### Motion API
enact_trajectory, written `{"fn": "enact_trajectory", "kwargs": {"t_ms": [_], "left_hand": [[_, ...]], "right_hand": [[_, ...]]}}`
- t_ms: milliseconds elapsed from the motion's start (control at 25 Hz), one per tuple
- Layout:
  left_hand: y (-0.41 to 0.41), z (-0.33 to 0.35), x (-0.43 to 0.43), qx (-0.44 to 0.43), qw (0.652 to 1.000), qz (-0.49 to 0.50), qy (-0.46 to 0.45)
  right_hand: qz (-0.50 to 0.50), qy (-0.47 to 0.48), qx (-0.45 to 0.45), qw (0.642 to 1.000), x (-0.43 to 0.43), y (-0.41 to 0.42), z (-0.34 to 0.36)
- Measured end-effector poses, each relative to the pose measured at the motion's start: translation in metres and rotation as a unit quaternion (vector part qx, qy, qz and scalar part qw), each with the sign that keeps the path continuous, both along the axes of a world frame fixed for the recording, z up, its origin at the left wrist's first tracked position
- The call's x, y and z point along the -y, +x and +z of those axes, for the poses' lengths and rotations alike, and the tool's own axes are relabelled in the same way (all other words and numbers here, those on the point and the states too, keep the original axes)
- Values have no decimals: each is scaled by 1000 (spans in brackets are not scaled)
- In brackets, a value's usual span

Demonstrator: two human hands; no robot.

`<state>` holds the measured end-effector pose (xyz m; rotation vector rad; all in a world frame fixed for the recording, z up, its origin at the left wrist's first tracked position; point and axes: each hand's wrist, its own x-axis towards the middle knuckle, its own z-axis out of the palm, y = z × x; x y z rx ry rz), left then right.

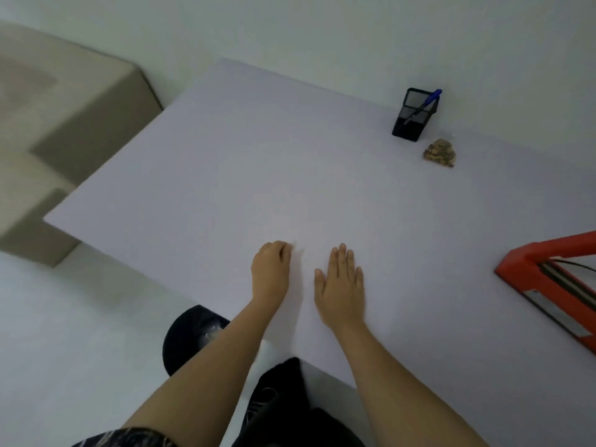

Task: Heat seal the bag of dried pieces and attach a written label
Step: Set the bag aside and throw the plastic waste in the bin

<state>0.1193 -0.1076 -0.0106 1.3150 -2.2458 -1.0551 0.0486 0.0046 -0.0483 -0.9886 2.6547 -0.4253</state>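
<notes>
A small clear bag of brown dried pieces [439, 153] lies on the white table [258, 156] at the far right. Just behind it stands a black mesh pen holder [414, 116] with a blue pen [427, 103] leaning in it. The red heat sealer [548, 285] juts in from the right edge, only partly in view. My left hand [271, 272] rests near the table's front with its fingers curled in; a faint pale edge at the fingertips is too blurred to identify. My right hand [340, 285] lies flat beside it, palm down, fingers spread, holding nothing.
A beige sofa [48, 130] stands left of the table. A dark round stool [190, 337] and my dark clothing [280, 398] sit below the table's near edge. The floor is pale.
</notes>
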Motion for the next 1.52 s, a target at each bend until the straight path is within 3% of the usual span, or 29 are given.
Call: {"fn": "enact_trajectory", "kwargs": {"t_ms": [200,400,520,720,960,1280,1520], "left_hand": [[119,10,-6,-74,975,161,131],[226,11,0,-124,944,278,131],[270,-5,10,-108,926,328,150],[329,-77,41,-33,940,297,165],[350,-244,85,95,961,200,162],[345,-439,99,119,956,220,154],[335,-498,94,135,955,211,162]], "right_hand": [[115,-73,38,990,12,116,8],[268,-53,41,961,10,205,8],[302,0,59,951,16,234,-7],[251,17,82,964,50,258,-82],[219,98,74,968,98,259,-238],[222,202,56,952,114,253,-411],[252,230,5,940,109,258,-474]]}}
